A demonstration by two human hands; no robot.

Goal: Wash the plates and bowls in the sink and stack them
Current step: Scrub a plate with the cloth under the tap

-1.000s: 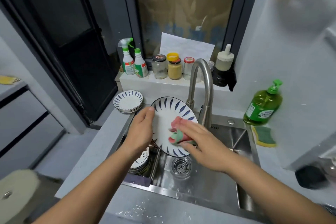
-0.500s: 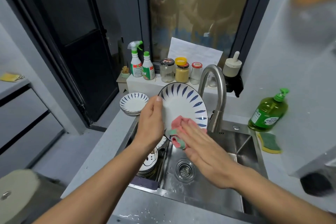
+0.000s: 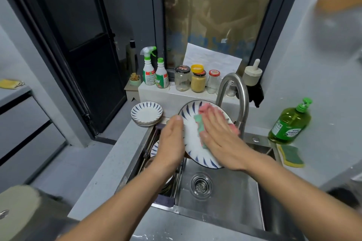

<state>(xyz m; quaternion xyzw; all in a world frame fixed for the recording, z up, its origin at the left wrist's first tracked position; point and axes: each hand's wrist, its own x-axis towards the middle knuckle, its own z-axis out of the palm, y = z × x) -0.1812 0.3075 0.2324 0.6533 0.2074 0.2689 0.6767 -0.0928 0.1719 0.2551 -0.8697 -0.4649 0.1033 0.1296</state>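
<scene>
Left hand (image 3: 172, 143) — grips the left rim of the plate (image 3: 193, 143), thumb laid over the rim onto its face, the other fingers hidden behind it. Right hand (image 3: 219, 135) — flat, fingers straight and close together, pressing a pink-and-green cloth (image 3: 203, 108) against the plate's face; it curls round nothing.

Plate: white, with dark blue leaf strokes round the border. It is held tilted on edge above the sink (image 3: 225, 201), face toward the camera, just left of the faucet (image 3: 233, 92).

Sink: stainless steel basin directly below the plate, with a round strainer drain (image 3: 201, 185) in its floor. At its left side lie more dishes (image 3: 155, 150) of the same pattern, mostly hidden by the left hand and forearm; their number cannot be told.

Stack of plates (image 3: 147, 113): same pattern, on the counter at the sink's far left corner, apart from the held plate.

Faucet: arched steel, at the far edge of the sink, with the cloth's pink edge close to its stem.

Right counter: a green soap bottle (image 3: 290, 123) with a pump top, and a yellow-and-green sponge (image 3: 291, 155) lying just nearer than it.

Far ledge (image 3: 156, 92): a spray bottle (image 3: 148, 68), a green-capped bottle (image 3: 161, 74) touching it on the right, then three jars (image 3: 198, 81) in a row. A sheet of paper (image 3: 213, 58) leans on the window behind the jars.
</scene>
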